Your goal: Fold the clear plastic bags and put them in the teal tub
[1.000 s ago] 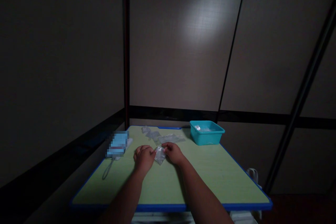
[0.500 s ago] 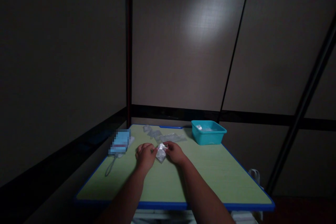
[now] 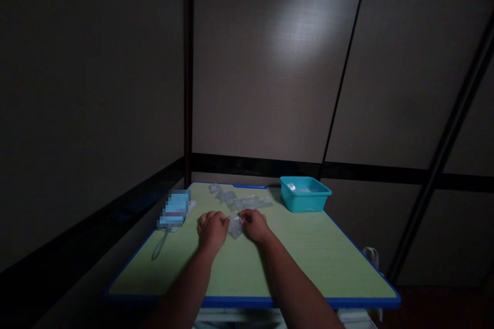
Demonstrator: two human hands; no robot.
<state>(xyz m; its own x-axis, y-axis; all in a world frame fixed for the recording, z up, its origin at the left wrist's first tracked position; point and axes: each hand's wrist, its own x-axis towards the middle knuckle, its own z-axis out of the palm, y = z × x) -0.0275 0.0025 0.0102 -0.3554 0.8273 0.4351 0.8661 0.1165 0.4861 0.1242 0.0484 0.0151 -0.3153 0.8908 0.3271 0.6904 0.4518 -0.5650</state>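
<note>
Between my two hands, just above or on the table, is a small clear plastic bag (image 3: pixel 235 226). My left hand (image 3: pixel 213 227) pinches its left edge between thumb and forefinger, with the other fingers curled outward. On the opposite edge, my right hand (image 3: pixel 254 224) grips the bag with thumb and fingers closed. What the bag contains, if anything, cannot be made out. Just beyond my hands, more clear plastic bags (image 3: pixel 252 202) lie flat, and a few crumpled ones (image 3: pixel 225 195) stretch toward the far left corner.
A turquoise plastic basin (image 3: pixel 306 200) with some clear plastic inside stands at the far right of the green table (image 3: pixel 309 262). At the left edge lies a blurred-out blue device (image 3: pixel 175 208) with a looped strap (image 3: pixel 160 244). Walls rise behind and to the left.
The bag looks flatter and reflects less light than before. Both hands stay at its edges, with only slight finger movement. The whole view has shifted slightly.
</note>
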